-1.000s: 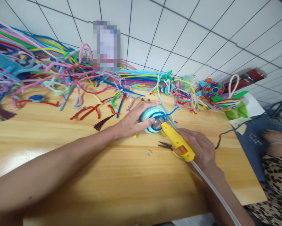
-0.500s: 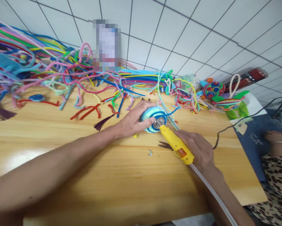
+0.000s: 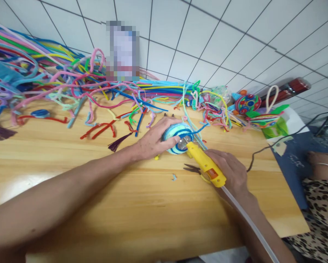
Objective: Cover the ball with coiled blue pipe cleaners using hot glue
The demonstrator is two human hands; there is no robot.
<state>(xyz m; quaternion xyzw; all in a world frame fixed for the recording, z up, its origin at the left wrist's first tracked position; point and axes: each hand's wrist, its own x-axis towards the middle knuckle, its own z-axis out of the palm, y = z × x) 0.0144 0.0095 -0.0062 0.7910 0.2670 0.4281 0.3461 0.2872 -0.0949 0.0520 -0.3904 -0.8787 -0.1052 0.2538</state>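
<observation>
My left hand [image 3: 155, 140] is closed around a ball [image 3: 177, 128] wrapped in rings of mint and blue pipe cleaner, its thumb resting on the wrapped face. A clear patch at the ball's middle is bare. From it a loose blue pipe cleaner end [image 3: 203, 128] sticks out to the right. My right hand [image 3: 229, 168] grips a yellow hot glue gun [image 3: 204, 162], its nozzle at the ball's clear patch. A long translucent glue stick [image 3: 248, 221] trails from the gun's back. Partly under the gun lie scissors [image 3: 191, 168] with dark blades.
A heap of coloured pipe cleaners [image 3: 57, 73] covers the table's back left. Decorated balls [image 3: 247, 104] and a dark red cylinder [image 3: 292, 89] stand at the back right. A black cord [image 3: 270, 146] crosses the right edge. Beside the table sits another person in leopard print [image 3: 319, 197].
The glue gun has shifted very slightly at the ball's clear patch. My left hand keeps its hold on the ball. The view has drifted a little.
</observation>
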